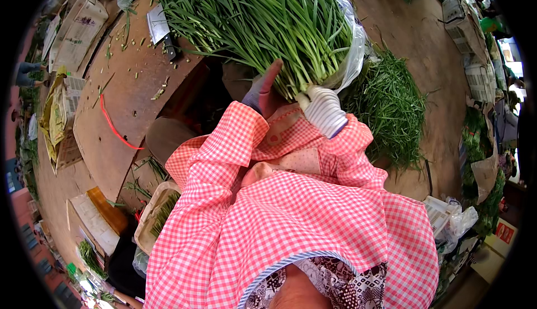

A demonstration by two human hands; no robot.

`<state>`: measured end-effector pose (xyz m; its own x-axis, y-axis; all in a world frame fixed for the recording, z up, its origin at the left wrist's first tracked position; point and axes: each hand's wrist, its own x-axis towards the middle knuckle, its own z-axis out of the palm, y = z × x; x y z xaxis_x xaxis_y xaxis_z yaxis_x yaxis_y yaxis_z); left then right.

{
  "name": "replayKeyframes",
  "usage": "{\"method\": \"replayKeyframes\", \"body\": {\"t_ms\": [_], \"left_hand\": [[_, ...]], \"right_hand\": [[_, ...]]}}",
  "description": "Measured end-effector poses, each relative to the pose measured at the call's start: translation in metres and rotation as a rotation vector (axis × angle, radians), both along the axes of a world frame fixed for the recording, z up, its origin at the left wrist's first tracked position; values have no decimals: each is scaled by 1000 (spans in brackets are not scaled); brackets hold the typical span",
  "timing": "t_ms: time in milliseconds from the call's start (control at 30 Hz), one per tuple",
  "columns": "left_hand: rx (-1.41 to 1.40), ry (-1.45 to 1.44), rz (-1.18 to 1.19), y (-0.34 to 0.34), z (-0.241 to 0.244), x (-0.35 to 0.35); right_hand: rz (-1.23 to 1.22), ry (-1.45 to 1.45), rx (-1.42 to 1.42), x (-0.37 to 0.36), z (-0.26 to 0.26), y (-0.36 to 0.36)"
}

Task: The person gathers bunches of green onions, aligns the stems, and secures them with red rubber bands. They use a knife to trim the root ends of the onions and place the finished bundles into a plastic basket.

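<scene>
A large heap of leafy green stalks, apparently garlic chives (268, 19), lies before me with its pale stem ends toward my body. My right hand (324, 109), in a white striped knit glove, has its fingers closed on the stem ends at the near edge. Beside those ends is my left hand (264, 90), in a purplish glove, thumb raised against the stalks; its other fingers are mostly hidden. Clear plastic sheeting (352, 36) wraps the heap's right side. A cleaver (161, 32) with a black handle rests on the brown board (121, 74), left of the heap.
Loose green trimmings (390, 107) are piled on the floor at right. A red strip (110, 120) and cut bits are scattered on the board. Low at left sits a pale tub (147, 229) holding greens. Crates (73, 95) and white boxes (79, 30) stand farther left.
</scene>
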<state>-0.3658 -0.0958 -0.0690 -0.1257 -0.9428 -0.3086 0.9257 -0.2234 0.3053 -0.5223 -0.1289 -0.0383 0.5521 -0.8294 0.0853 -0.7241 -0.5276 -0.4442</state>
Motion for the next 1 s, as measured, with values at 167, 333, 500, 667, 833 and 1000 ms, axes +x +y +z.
{"method": "replayKeyframes", "body": {"t_ms": [167, 333, 500, 667, 833, 1000], "left_hand": [[179, -224, -70, -16, 5, -2], [117, -483, -128, 0, -25, 31], [236, -376, -172, -4, -19, 34], [270, -584, -92, 10, 19, 50], [218, -640, -206, 16, 29, 73], [250, -796, -234, 16, 24, 72]], "right_hand": [[233, 342, -154, 34, 8, 12], [525, -88, 259, 29, 32, 11], [279, -153, 97, 42, 45, -25], [285, 171, 122, 22, 5, -47], [522, 130, 91, 53, 28, -35], [762, 314, -237, 52, 6, -46]]}}
